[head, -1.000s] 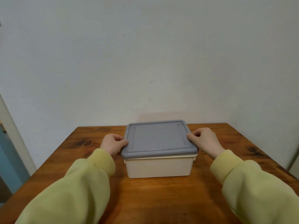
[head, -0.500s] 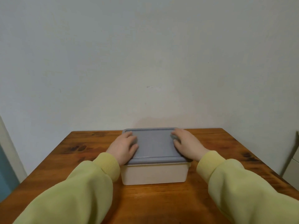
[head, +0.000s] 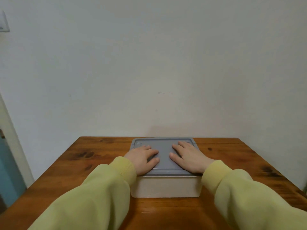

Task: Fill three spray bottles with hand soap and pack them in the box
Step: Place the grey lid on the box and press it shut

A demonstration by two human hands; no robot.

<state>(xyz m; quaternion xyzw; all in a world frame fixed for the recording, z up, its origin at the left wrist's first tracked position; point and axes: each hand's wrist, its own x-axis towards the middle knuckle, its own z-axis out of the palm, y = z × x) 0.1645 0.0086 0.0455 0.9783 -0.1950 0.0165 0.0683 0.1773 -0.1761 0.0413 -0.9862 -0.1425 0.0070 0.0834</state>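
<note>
A cream plastic box (head: 166, 187) stands in the middle of the wooden table (head: 93, 156), closed by a grey lid (head: 163, 144). My left hand (head: 142, 159) lies flat on the left half of the lid, fingers straight and pointing right. On the right half, my right hand (head: 187, 157) presses down flat with fingers spread. What the box holds is hidden by the lid. No spray bottles or soap show in view.
A plain white wall rises right behind the table's far edge. A door frame (head: 11, 135) and a blue surface stand at the left. A wall switch (head: 3, 22) sits at the upper left.
Both hands left the lid's side edges, where they gripped it, and moved onto its top. They now lie flat and closer together, and the lid sits level on the box.
</note>
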